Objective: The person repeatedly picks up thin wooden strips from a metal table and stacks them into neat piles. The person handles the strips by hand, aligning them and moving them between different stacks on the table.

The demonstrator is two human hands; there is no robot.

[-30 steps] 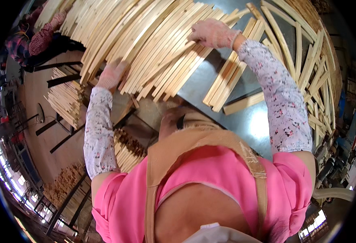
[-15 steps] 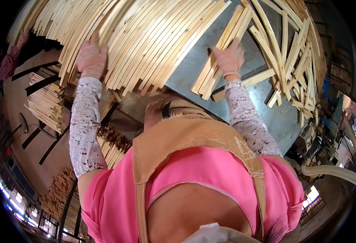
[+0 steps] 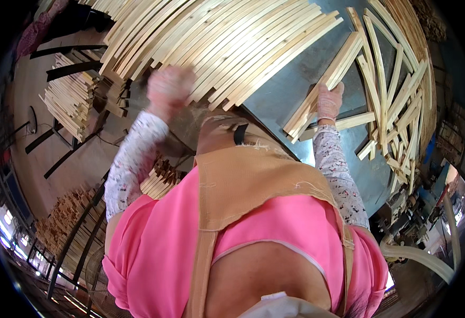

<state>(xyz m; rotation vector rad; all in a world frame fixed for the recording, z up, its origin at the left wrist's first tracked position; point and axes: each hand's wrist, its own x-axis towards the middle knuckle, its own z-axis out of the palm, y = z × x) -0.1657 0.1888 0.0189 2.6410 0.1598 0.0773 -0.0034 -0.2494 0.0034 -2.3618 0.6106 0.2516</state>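
Long pale wooden strips (image 3: 243, 47) lie side by side in a wide row across the metal table (image 3: 291, 69). At their near ends is my left hand (image 3: 170, 91), smeared by motion, so its fingers do not show clearly. To the right lies a small bundle of wooden strips (image 3: 325, 79), set apart and slanting across the tabletop. My right hand (image 3: 330, 102) is closed on the right side of this bundle. A single wooden piece (image 3: 343, 123) passes beneath the right wrist.
A tangled pile of loose strips (image 3: 402, 111) covers the table's right part. Stacked strips (image 3: 71, 95) rest on dark metal supports at the left, with another stack (image 3: 65, 220) lower down. A pale hose (image 3: 418, 254) curves at the lower right. Another person's sleeve (image 3: 34, 34) shows at the far left.
My left hand has come off the tops of the row and moved right and nearer to me. My right hand has shifted from over the bundle to its right side. The view has turned slightly.
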